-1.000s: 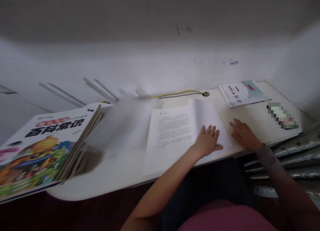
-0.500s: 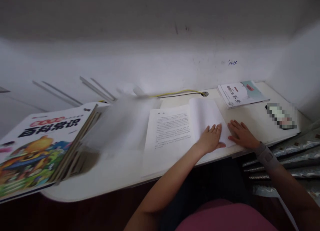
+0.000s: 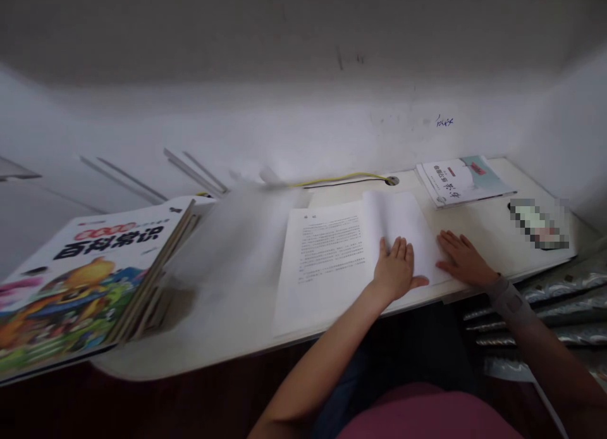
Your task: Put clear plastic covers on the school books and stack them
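Note:
An open book lies on the white desk, with printed text on its left page and a blank right page. My left hand rests flat on the right page near the fold, fingers stretched out and pointing away from me. At the page's right edge my right hand lies flat with fingers extended, touching the desk and the page's side. Neither hand grips anything. On the right wrist is a grey band.
A stack of picture books stands at the left. Blurred clear sheeting lies beside it. A thin book and a pixelated phone lie at the right. A yellow cable enters a desk hole by the wall.
My left hand has shifted slightly left on the right page, toward the fold. My right hand stays at the page's edge. The whole view has shifted a little.

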The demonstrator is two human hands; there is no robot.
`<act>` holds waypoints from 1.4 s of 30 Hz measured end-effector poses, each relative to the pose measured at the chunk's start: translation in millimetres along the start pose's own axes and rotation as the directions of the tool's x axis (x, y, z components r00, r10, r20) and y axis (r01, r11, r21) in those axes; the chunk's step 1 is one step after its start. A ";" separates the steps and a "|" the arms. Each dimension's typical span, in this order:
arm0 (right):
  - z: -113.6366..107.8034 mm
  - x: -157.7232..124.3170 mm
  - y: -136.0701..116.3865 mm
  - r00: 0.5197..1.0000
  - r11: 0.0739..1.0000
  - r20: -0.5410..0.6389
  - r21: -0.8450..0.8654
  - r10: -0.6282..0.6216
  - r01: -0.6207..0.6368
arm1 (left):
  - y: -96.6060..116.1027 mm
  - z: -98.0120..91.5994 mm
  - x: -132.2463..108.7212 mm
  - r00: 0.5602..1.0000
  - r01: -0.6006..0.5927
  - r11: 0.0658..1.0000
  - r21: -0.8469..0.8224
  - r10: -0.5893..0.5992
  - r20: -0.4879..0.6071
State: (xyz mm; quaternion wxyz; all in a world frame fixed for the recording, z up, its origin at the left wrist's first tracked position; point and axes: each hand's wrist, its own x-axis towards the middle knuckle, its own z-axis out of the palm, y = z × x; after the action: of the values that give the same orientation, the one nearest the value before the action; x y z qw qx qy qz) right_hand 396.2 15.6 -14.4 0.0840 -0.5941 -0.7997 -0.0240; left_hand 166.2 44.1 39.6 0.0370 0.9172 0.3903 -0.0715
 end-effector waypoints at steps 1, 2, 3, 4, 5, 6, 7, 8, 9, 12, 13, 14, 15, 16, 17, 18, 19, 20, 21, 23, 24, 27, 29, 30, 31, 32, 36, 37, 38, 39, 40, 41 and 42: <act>0.0 0.0 -0.2 1.000 1.000 -0.005 0.004 0.000 0.000 | -0.6 0.7 -0.4 1.000 -0.010 1.000 -0.006 0.010 0.001; -0.2 0.0 -0.4 1.000 1.000 -0.007 0.007 -0.001 0.001 | -1.4 1.2 -0.9 1.000 -0.021 1.000 -0.012 0.021 0.001; -0.4 0.0 -0.5 1.000 1.000 -0.007 0.008 -0.001 0.001 | -2.2 1.5 -1.3 0.999 -0.032 0.999 -0.018 0.032 0.002; -0.8 0.0 -0.6 1.000 1.000 -0.005 0.008 0.000 0.000 | -2.8 1.7 -1.3 0.999 -0.041 0.999 -0.024 0.041 0.003; -1.1 0.0 -0.5 1.000 1.000 0.000 0.008 0.001 -0.001 | -3.2 1.7 -0.8 0.999 -0.046 0.999 -0.029 0.046 0.006; -1.4 0.0 -0.4 1.000 1.000 0.005 0.006 0.002 -0.002 | -3.2 1.7 0.3 0.999 -0.044 0.998 -0.034 0.044 0.009; -1.5 0.0 -0.1 1.000 1.000 0.009 0.002 0.003 -0.003 | -2.7 1.7 2.1 0.999 -0.039 0.999 -0.038 0.040 0.010; -1.6 0.0 0.3 1.000 1.000 0.011 -0.002 0.005 -0.005 | -1.8 1.6 4.3 0.999 -0.033 0.999 -0.041 0.033 0.009; -1.5 -0.1 0.8 1.000 1.000 0.012 -0.005 0.004 -0.004 | -0.6 1.7 6.7 1.000 -0.027 0.999 -0.044 0.027 0.006; -0.9 -0.6 2.0 1.000 1.000 0.009 -0.005 -0.001 0.001 | 2.9 2.3 12.2 1.000 -0.027 0.998 -0.053 0.026 -0.009; -0.8 -0.7 2.1 1.000 1.000 0.010 -0.002 -0.002 0.002 | 3.3 2.7 12.8 0.999 -0.035 0.998 -0.055 0.035 -0.011; -0.8 -0.8 2.0 1.000 1.000 0.012 0.001 -0.002 0.002 | 3.2 3.1 12.9 0.999 -0.046 0.997 -0.056 0.046 -0.009; -0.8 -0.9 1.8 1.000 1.000 0.015 0.004 0.000 0.000 | 2.7 3.6 12.5 0.998 -0.061 0.997 -0.056 0.061 -0.003; -0.7 -0.9 1.5 1.000 1.000 0.019 0.007 0.001 -0.001 | 1.8 4.1 12.1 0.997 -0.075 0.996 -0.055 0.075 0.004; -0.5 -0.8 1.4 1.000 1.000 0.022 0.010 0.001 -0.001 | 0.9 4.5 11.9 0.996 -0.086 0.995 -0.053 0.086 0.009; -0.1 -0.6 1.4 1.000 1.000 0.024 0.012 0.000 -0.001 | 0.1 4.8 12.0 0.996 -0.092 0.994 -0.051 0.093 0.012; 0.4 -0.5 1.9 1.000 1.000 0.022 0.014 0.001 -0.001 | -0.3 4.7 12.4 0.995 -0.096 0.994 -0.051 0.097 0.015; 1.0 -0.5 2.7 1.000 1.000 0.018 0.017 0.001 -0.001 | -0.4 4.2 12.8 0.995 -0.101 0.994 -0.053 0.101 0.014; 1.6 -0.6 3.9 1.000 1.000 0.014 0.019 0.000 -0.001 | -0.3 3.1 13.0 0.994 -0.108 0.992 -0.057 0.109 0.006; 1.4 -1.0 5.9 1.000 1.000 0.013 0.025 0.000 0.000 | -0.5 -0.9 10.6 0.991 -0.129 0.989 -0.066 0.126 -0.046; 0.1 -1.3 6.0 1.000 1.000 0.013 0.027 0.004 -0.004 | -1.7 -3.4 7.3 0.988 -0.130 0.989 -0.069 0.123 -0.095; -9.5 -0.7 -3.4 0.999 1.000 -0.030 -0.012 0.028 -0.028 | -14.7 -8.8 -13.2 0.971 -0.034 0.996 -0.081 0.014 -0.240; -18.5 2.4 -19.6 0.998 0.998 -0.068 -0.061 -0.012 0.008 | -31.9 -5.7 -33.0 0.954 0.120 0.987 -0.103 -0.144 -0.262; -22.5 5.1 -29.9 0.996 0.995 -0.074 -0.082 -0.056 0.050 | -42.0 -1.5 -43.3 0.942 0.205 0.972 -0.115 -0.227 -0.248; -25.5 8.5 -40.8 0.992 0.990 -0.067 -0.094 -0.111 0.104 | -52.3 4.2 -53.1 0.925 0.285 0.951 -0.124 -0.306 -0.223; -27.4 12.5 -51.5 0.986 0.983 -0.056 -0.099 -0.160 0.154 | -62.1 11.0 -62.0 0.909 0.350 0.928 -0.127 -0.369 -0.195; -23.0 28.7 -78.8 0.976 0.973 -0.024 -0.095 -0.216 0.212 | -86.8 35.8 -84.1 0.864 0.477 0.873 -0.102 -0.487 -0.130; -20.3 31.1 -80.7 0.979 0.975 -0.021 -0.095 -0.204 0.201 | -88.8 39.4 -86.2 0.859 0.485 0.869 -0.093 -0.494 -0.135; -17.7 32.5 -81.1 0.981 0.977 -0.019 -0.096 -0.191 0.188 | -89.5 41.7 -87.4 0.856 0.490 0.868 -0.083 -0.497 -0.144; -15.4 32.9 -80.4 0.984 0.979 -0.017 -0.097 -0.180 0.178 | -89.4 43.0 -87.8 0.854 0.492 0.868 -0.074 -0.497 -0.154; -13.6 32.4 -79.3 0.985 0.981 -0.016 -0.098 -0.172 0.170 | -88.7 43.5 -87.8 0.853 0.492 0.868 -0.066 -0.496 -0.163; -12.4 31.4 -78.1 0.986 0.982 -0.018 -0.100 -0.165 0.163 | -87.8 43.4 -87.5 0.852 0.493 0.868 -0.062 -0.496 -0.169; -11.7 30.2 -77.1 0.987 0.983 -0.020 -0.101 -0.159 0.156 | -86.9 43.0 -87.3 0.851 0.494 0.868 -0.061 -0.496 -0.171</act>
State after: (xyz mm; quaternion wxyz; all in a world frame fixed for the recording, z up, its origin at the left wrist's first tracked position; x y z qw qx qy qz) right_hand 315.4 20.0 6.7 0.0634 -0.5321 -0.8406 -0.0785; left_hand 39.4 37.0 10.2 -0.0115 0.7882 0.6153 0.0078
